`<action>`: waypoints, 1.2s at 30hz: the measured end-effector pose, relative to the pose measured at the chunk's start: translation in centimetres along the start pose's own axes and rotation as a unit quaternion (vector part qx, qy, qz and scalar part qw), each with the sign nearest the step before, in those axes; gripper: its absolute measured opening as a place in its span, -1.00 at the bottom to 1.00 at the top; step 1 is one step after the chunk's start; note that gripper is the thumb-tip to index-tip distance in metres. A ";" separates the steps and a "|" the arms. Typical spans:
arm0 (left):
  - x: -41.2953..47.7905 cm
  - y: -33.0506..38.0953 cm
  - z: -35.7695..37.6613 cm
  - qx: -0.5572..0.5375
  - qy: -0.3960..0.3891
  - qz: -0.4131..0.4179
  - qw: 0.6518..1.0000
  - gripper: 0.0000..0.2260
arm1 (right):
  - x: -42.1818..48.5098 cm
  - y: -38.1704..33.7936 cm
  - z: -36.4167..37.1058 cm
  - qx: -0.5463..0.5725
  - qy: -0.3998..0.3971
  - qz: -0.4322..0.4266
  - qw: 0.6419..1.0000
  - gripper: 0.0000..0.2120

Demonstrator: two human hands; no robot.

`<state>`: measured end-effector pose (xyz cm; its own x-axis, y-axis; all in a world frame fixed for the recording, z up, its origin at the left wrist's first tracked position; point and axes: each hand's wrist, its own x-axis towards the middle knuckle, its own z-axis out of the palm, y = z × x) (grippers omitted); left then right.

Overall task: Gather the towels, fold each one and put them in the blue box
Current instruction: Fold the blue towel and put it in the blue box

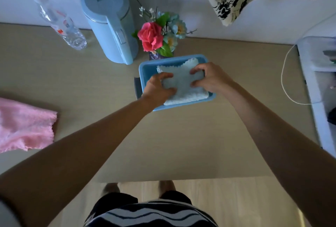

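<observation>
While both our hands press down on the folded pale blue towel [183,83], we judge the step in hand to be seating it in the blue box [145,71], which stands on the tan table [181,144] just in front of the flower vase [160,37]. Our left hand [158,89] curls its fingers over the towel's left edge and our right hand [209,77] pinches its right side between thumb and fingertips, so both are closed on the cloth rather than spread. It looks soft and fluffy, with a scalloped edge at the far side, and nearly fills the shallow, smooth plastic box with its rounded corners. By our reckoning the next move calls for letting go and reaching far left for the pink towel [25,126], which lies rumpled and unfolded at the table's edge, well apart from the box; being limp, it should need flattening before a fold holds.
</observation>
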<state>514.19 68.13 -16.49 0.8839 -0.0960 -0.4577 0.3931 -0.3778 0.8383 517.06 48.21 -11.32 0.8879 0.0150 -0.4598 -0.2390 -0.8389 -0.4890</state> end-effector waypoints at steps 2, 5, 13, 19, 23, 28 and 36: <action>0.8 -0.4 0.7 0.042 0.007 0.004 0.999 -0.47 | 1.0 0.0 0.6 -0.050 -0.030 0.001 0.998 -0.49; 2.0 -0.6 1.8 0.137 -0.001 0.009 0.990 -0.42 | 2.4 0.5 2.1 -0.157 -0.020 -0.012 0.987 -0.52; 3.5 -0.2 3.4 0.282 -0.069 -0.002 0.957 -0.34 | 3.3 0.7 5.2 -0.297 0.002 -0.028 0.954 -0.44; 3.3 0.4 3.3 0.394 -0.012 -0.008 0.919 -0.41 | 3.3 -0.2 5.3 -0.410 0.095 -0.095 0.902 -0.55; 4.0 0.5 3.6 0.542 0.043 0.147 0.827 -0.42 | 4.2 0.2 5.2 -0.465 0.052 -0.151 0.871 -0.64; 6.1 -0.6 3.7 0.555 -0.073 0.129 0.818 -0.28 | 5.9 1.2 5.5 -0.508 -0.036 -0.105 0.854 -0.54; 6.7 -0.8 2.9 0.597 -0.113 0.155 0.779 -0.23 | 6.1 0.7 6.7 -0.509 -0.056 -0.096 0.854 -0.55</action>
<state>519.09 65.12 -21.07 0.7690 -0.4616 -0.4422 -0.4654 -0.8785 0.1078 519.71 51.35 -19.47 0.8157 0.2091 -0.5394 0.4220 -0.8528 0.3075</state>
